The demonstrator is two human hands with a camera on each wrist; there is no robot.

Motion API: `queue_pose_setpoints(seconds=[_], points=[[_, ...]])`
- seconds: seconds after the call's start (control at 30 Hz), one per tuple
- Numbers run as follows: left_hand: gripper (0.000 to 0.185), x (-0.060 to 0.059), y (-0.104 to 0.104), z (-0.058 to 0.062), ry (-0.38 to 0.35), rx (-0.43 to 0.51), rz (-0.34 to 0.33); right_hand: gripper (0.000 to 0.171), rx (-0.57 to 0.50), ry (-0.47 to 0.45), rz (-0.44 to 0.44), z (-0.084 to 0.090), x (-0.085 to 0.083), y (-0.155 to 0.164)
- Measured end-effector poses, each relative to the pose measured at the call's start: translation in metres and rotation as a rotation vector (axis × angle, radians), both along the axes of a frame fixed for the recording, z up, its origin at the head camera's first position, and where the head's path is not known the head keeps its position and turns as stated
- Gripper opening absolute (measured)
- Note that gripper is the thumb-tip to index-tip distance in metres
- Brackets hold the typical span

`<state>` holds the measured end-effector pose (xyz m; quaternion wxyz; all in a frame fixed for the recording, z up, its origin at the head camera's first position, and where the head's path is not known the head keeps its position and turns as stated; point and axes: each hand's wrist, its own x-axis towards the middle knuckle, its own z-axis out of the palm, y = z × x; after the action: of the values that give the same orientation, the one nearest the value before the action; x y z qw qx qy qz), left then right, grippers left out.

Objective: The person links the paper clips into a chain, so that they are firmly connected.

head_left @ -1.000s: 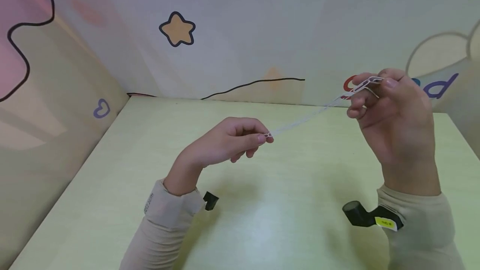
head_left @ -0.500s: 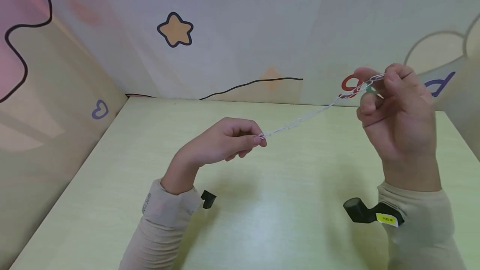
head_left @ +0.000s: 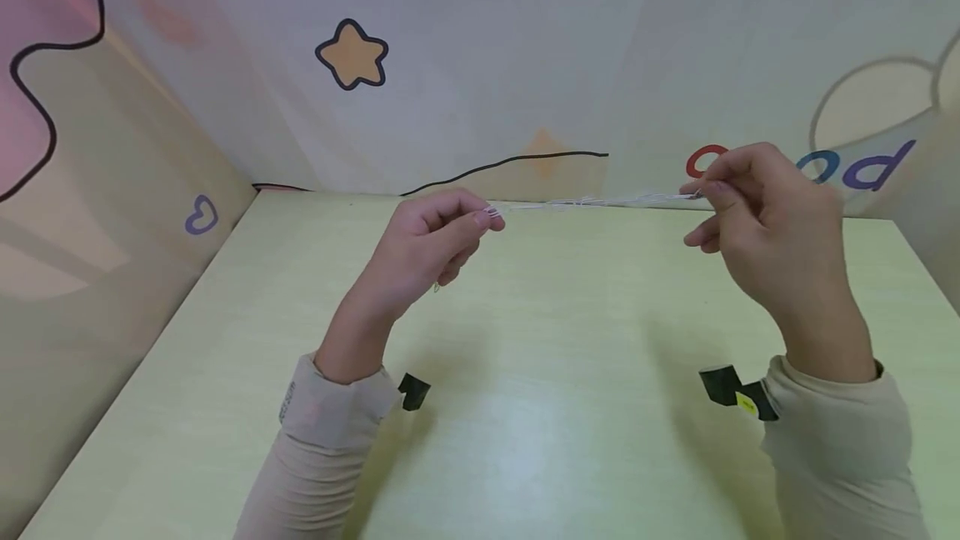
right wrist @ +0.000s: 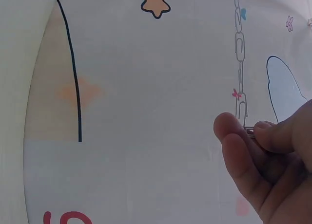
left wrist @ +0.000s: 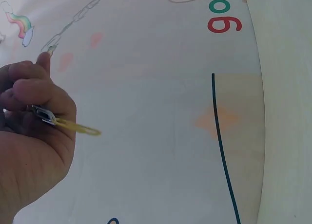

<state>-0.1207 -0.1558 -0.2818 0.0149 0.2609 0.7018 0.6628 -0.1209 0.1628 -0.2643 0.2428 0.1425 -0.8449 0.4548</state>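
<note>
A chain of linked paper clips (head_left: 600, 202) stretches nearly level between both hands above the table in the head view. My left hand (head_left: 431, 244) pinches one end between thumb and fingertips. At the other end, my right hand (head_left: 780, 240) grips a clip between thumb and index finger. The right wrist view shows this end clip (right wrist: 250, 131) pinched, with the wire links leading away from it. In the left wrist view, a silver clip (left wrist: 44, 115) lies against the curled fingers, and a yellow paper clip (left wrist: 80, 127) sticks out from the palm beside it.
Below the hands spreads a pale green table (head_left: 540, 407). A printed wall (head_left: 487, 65) with a star and coloured letters rises at its back edge, and another wall (head_left: 112, 273) stands on the left. Small black devices (head_left: 720, 386) sit at both sleeve cuffs.
My left hand has risen and shifted slightly left. My right hand has turned over and come lower and left, so the chain went from slanting to nearly level. Both hands still hold it.
</note>
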Motion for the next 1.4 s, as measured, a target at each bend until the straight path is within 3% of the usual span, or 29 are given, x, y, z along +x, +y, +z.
queue_pose_setpoints(seconds=[0.13, 0.33, 0.47, 0.73, 0.97, 1.2, 1.4], points=[[0.017, -0.002, -0.002, 0.000, -0.103, 0.015, -0.044, 0.012, 0.083, -0.038, -0.054, -0.001, 0.000, 0.007], [0.028, -0.004, -0.002, 0.001, -0.242, 0.219, -0.195, 0.011, 0.058, -0.100, -0.158, 0.001, -0.002, 0.021], [0.032, -0.003, -0.001, 0.003, -0.277, 0.311, -0.259, 0.007, 0.012, -0.125, -0.170, 0.002, -0.002, 0.026], [0.036, -0.003, -0.003, 0.002, -0.305, 0.359, -0.319, 0.015, -0.096, -0.136, -0.178, 0.004, -0.006, 0.036], [0.033, -0.005, -0.003, -0.001, -0.284, 0.312, -0.347, 0.012, -0.272, -0.109, -0.157, 0.006, -0.006, 0.044], [0.024, -0.004, -0.003, -0.002, -0.266, 0.105, -0.257, 0.012, -0.589, -0.019, -0.046, 0.003, -0.007, 0.048], [0.012, -0.007, -0.004, -0.007, -0.240, -0.010, -0.288, 0.006, -0.730, 0.069, -0.021, 0.002, -0.008, 0.048]])
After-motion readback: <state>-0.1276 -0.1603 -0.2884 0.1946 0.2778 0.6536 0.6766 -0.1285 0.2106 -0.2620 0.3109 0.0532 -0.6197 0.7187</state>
